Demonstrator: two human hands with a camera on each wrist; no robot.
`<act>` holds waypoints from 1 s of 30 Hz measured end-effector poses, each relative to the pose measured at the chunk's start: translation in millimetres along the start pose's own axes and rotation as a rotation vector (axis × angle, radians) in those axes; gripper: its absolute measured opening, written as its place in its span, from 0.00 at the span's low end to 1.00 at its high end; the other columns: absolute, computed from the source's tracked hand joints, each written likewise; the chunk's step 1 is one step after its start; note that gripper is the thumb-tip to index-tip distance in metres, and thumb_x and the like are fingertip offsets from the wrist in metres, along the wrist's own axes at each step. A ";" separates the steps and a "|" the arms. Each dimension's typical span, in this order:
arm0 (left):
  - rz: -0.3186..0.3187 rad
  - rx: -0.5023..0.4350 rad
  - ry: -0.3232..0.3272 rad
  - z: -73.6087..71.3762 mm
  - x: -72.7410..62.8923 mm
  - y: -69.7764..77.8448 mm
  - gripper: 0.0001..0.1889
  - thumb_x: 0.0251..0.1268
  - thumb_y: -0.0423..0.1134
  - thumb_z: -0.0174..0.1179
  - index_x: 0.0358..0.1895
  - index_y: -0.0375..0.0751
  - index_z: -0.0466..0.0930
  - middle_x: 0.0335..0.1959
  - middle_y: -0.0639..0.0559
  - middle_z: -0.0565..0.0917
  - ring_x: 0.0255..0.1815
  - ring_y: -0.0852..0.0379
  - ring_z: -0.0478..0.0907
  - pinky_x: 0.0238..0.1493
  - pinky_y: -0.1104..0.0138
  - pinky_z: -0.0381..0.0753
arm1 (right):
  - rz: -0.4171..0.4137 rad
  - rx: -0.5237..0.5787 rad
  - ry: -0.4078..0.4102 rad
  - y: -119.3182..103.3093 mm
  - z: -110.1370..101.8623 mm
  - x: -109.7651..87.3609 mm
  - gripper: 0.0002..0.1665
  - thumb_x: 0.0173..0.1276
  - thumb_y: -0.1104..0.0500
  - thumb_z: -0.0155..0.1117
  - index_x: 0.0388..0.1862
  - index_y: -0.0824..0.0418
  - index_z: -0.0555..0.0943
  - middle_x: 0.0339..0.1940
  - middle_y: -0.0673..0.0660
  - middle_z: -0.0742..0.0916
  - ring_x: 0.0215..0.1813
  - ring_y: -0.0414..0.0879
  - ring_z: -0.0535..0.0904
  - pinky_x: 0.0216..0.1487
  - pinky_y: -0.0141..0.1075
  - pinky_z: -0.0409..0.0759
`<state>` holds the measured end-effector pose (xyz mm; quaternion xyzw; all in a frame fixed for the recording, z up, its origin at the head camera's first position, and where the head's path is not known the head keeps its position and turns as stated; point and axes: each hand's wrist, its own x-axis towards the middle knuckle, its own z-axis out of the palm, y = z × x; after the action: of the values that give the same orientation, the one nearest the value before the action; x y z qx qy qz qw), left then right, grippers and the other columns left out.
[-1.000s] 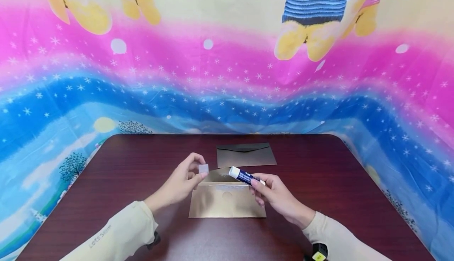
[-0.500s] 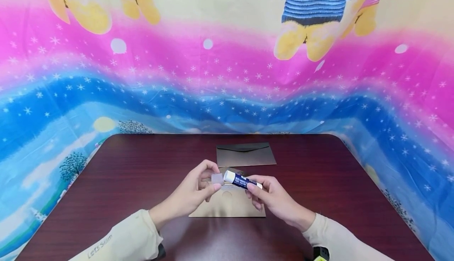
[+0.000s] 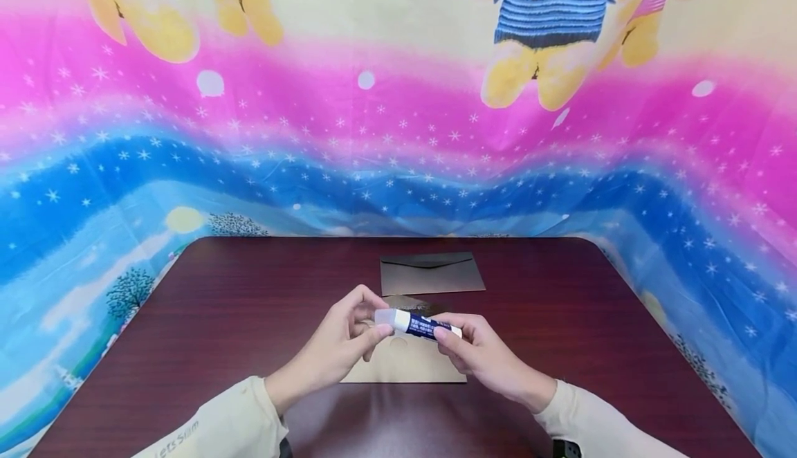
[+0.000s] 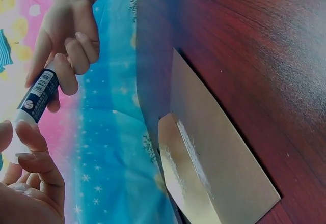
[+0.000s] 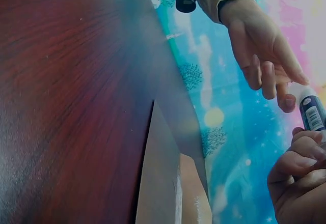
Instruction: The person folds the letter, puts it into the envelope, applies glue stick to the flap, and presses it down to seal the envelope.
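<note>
A dark blue and white glue stick (image 3: 423, 324) is held level above the table by both hands. My right hand (image 3: 495, 358) grips its body near the right end. With thumb and fingers, my left hand (image 3: 339, 340) pinches the translucent cap (image 3: 385, 317), which sits over the white end of the stick. Below them lies a gold envelope (image 3: 414, 364), partly covered by the hands in the head view. Its flap (image 4: 179, 170) stands folded back, with whitish streaks along the fold in the left wrist view.
A second, darker envelope (image 3: 432, 277), flap folded down, lies behind the gold one on the dark red wooden table (image 3: 249, 285). A printed cloth (image 3: 398, 133) hangs around the table's far and side edges.
My left hand has moved right, bringing the cap from apart onto the glue stick's white end. My right hand has shifted the stick slightly left and down, turning it closer to level.
</note>
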<state>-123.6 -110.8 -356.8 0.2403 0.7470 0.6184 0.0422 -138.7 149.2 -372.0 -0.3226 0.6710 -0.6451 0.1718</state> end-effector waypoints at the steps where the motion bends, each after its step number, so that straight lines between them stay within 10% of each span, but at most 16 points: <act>1: -0.006 0.005 -0.002 0.1 -0.3 0.4 0.13 0.71 0.33 0.61 0.51 0.34 0.69 0.40 0.31 0.85 0.17 0.60 0.71 0.22 0.68 0.76 | -0.005 -0.026 0.000 -0.7 0.0 -0.4 0.18 0.82 0.63 0.46 0.59 0.73 0.76 0.17 0.58 0.63 0.15 0.41 0.54 0.12 0.30 0.50; 30: -0.073 0.061 -0.108 0.5 -14.5 4.7 0.13 0.69 0.37 0.64 0.45 0.34 0.70 0.32 0.39 0.85 0.19 0.66 0.72 0.18 0.71 0.71 | -0.056 -0.483 -0.066 -9.0 2.6 -5.2 0.19 0.77 0.56 0.60 0.64 0.56 0.80 0.41 0.54 0.86 0.28 0.29 0.71 0.25 0.27 0.75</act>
<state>-109.2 -115.7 -355.9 0.2471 0.7704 0.5796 0.0977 -131.3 151.1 -364.5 -0.3935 0.7908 -0.4595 0.0935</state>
